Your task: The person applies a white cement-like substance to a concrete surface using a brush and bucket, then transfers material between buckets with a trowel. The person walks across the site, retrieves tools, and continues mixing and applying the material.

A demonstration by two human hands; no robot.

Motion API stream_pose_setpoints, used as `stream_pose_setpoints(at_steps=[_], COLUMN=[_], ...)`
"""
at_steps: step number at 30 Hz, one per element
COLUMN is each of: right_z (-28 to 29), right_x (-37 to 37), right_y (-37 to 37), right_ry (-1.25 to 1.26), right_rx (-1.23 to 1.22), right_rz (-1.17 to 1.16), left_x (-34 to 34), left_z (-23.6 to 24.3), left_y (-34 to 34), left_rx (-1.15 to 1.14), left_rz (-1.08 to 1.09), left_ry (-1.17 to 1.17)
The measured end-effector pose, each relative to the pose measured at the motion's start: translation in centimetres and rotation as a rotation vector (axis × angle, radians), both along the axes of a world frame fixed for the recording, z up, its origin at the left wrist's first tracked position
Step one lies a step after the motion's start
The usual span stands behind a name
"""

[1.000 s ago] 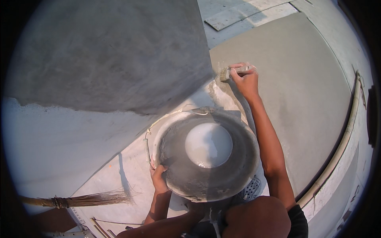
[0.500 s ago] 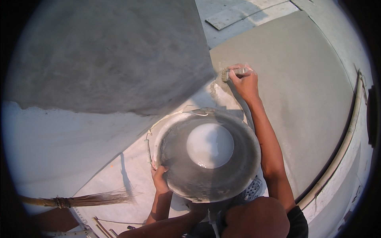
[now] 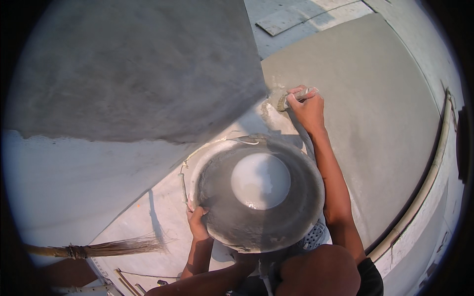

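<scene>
A round grey bucket point(image 3: 212, 212), its inner wall coated in grey slurry, stands tilted toward me with a pale milky liquid point(image 3: 260, 180) at its bottom. My left hand point(image 3: 198, 223) is closed on its near-left rim, thumb inside. Beyond the bucket, my right hand point(image 3: 308, 109) pinches a short brush point(image 3: 283, 102) whose bristles touch the edge of the smooth grey-coated patch point(image 3: 375, 113). Beside the bristles lies a bare whitish strip point(image 3: 272, 117) with a ragged edge. Fingers hide most of the brush handle.
A large, darker grey coated surface point(image 3: 138, 69) rises at the upper left. A straw broom point(image 3: 118, 246) lies at the lower left. Along the right curves a pale pole-like edge point(image 3: 419, 197). At the top sits a flat pale board point(image 3: 291, 19).
My right hand and the brush have moved slightly toward me and to the right, uncovering light wet marks on the coating. My left hand and the bucket have stayed nearly still.
</scene>
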State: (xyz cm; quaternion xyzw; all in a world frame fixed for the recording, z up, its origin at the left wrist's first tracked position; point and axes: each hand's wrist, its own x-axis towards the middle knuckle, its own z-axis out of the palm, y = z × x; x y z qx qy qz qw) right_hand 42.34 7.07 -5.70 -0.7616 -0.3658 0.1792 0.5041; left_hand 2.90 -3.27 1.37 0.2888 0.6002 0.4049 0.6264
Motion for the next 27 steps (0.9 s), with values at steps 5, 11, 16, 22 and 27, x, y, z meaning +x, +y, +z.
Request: stream_pose_setpoints(at_steps=[5,11,16,22,27], right_z=[-0.5,0.3,0.1,-2.1,-0.7], right_x=[-0.3,-0.3,0.2,0.8,0.0], right_y=[0.5,-0.3,-0.6,1.1,-0.1], right_ry=[-0.039,0.012,0.103,0.160,0.179], right_rx=[0.240,0.092,-0.105,0.188,0.128], right_rz=[0.071,0.054,0.052,-0.116,-0.177], left_x=[0.5,0.1,1.0,0.2,1.1], left_z=[0.4,0.4,1.1,0.1,0.8], left_y=[0.3,0.2,0.3,0.1,0.2], left_rx=[-0.014,-0.001,0.016,0.015,0.021], left_rz=[-0.023,-0.027,-0.020,-0.025,0.016], left_ry=[-0.010,0.012,0.011,0.013,-0.008])
